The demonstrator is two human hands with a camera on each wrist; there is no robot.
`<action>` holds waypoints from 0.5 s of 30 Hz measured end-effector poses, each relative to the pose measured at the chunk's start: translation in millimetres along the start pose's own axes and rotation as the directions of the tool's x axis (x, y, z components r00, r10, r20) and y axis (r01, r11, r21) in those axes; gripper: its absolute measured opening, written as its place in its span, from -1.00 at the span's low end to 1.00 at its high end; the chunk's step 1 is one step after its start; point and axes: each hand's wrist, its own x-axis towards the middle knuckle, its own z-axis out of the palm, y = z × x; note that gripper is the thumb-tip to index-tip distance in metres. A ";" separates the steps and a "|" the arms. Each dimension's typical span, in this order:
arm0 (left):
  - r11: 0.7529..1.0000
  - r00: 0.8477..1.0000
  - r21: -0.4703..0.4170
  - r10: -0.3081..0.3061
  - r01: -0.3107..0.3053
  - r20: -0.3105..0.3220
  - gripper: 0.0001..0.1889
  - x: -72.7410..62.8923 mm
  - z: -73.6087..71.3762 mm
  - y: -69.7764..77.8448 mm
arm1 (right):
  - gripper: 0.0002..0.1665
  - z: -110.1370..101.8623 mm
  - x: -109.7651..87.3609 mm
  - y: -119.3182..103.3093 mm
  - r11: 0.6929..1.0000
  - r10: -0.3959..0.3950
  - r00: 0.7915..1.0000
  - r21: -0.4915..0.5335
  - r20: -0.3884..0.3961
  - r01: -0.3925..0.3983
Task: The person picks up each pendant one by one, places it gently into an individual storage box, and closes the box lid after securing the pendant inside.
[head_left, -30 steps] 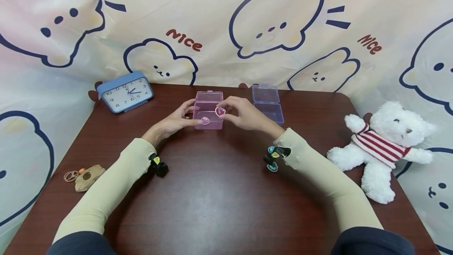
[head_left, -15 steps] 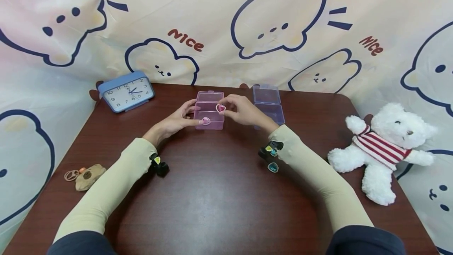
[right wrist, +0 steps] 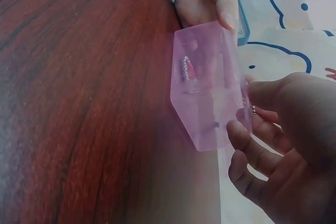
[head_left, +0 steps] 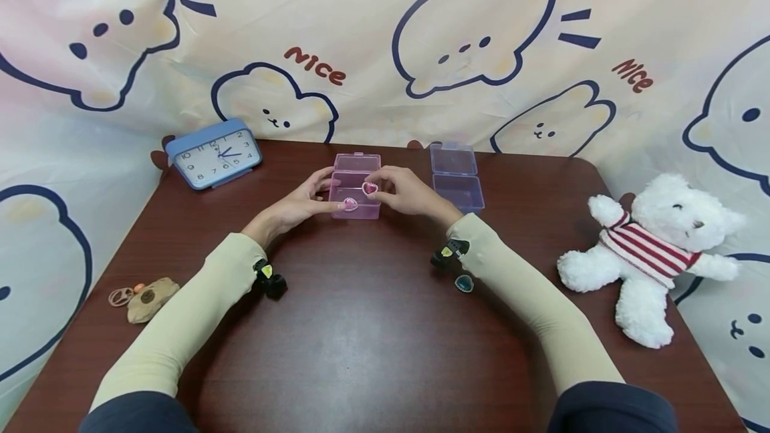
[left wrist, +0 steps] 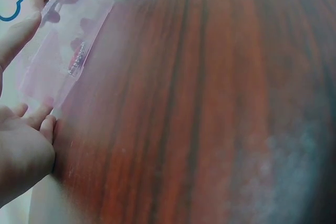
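Observation:
A small pink transparent box (head_left: 364, 214) stands with its lid (head_left: 357, 163) raised. My left hand (head_left: 296, 204) holds the box from its left side, thumb at the front. Inside, near that thumb tip, a pale pink heart-shaped gem (head_left: 349, 204) with a beaded rim leans by the front wall; its edge shows through the plastic in both wrist views. My right hand (head_left: 415, 194) pinches a deeper pink heart-shaped gem (head_left: 369, 188), also bead-rimmed, over the box's right part. In the right wrist view the right hand (right wrist: 294, 145) mostly hides this gem.
A clear bluish box (head_left: 458, 189) with raised lid stands right of the pink box. A teal heart-shaped gem (head_left: 464, 283) lies below my right wrist. Around are a blue clock (head_left: 218, 156), a white teddy bear (head_left: 650, 252) and a tan pouch-like trinket (head_left: 150, 301).
My right hand and forearm have shifted left; the pinched gem rose slightly, then came down and left over the box. A second teal gem near the right wrist is now out of sight.

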 end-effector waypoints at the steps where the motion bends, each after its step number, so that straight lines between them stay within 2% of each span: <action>1: 1.000 1.000 -0.003 -0.002 0.002 0.001 0.06 0.0 0.1 0.0 | -0.60 0.7 1.1 0.1 1.000 0.003 1.000 -0.003 0.004 -0.003; 8: 1.000 1.000 -0.007 -0.010 0.010 -0.001 0.05 0.4 0.0 0.9 | -0.61 1.9 7.8 0.0 0.999 0.042 0.999 -0.017 0.031 -0.041; 15: 1.000 1.000 -0.020 -0.012 0.012 -0.001 0.04 0.3 -0.1 0.1 | -0.50 2.6 8.3 0.4 0.997 0.064 0.995 -0.042 0.071 -0.061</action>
